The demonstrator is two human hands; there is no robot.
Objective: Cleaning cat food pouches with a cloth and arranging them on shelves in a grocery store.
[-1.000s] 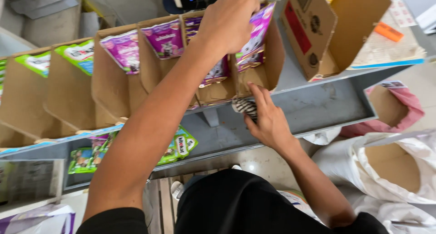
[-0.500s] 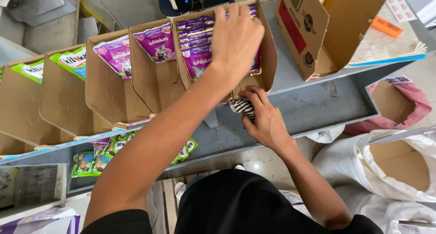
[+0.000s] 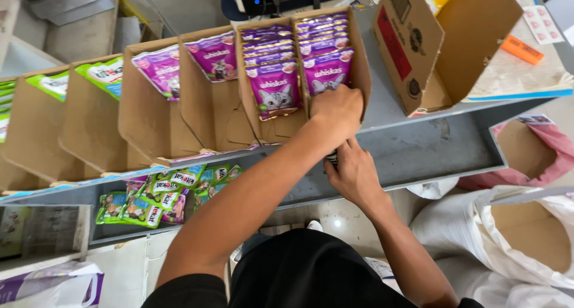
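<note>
Scanning left to right along grey shelf: open cardboard trays with green pouches at far left, then trays with single purple pouches, then full tray packed with two rows of purple pouches. Loose green sachets heaped on lower ledge beneath. Left hand reaching up across body, laid over lower right corner of full tray; fingers curled down and closed against front purple pouch in right-hand row, pouch standing upright just above and behind knuckles, its bottom edge hidden under hand. Fingertips themselves out of sight, so exact pinch cannot be told. Right hand directly below, at shelf's front edge, touching underside of left hand; fingers bunched together and pointing up around small dark striped object, mostly hidden, kind unclear. Further right: big empty brown carton tipped on its side, orange marker on paper, white sack lower right.
</note>
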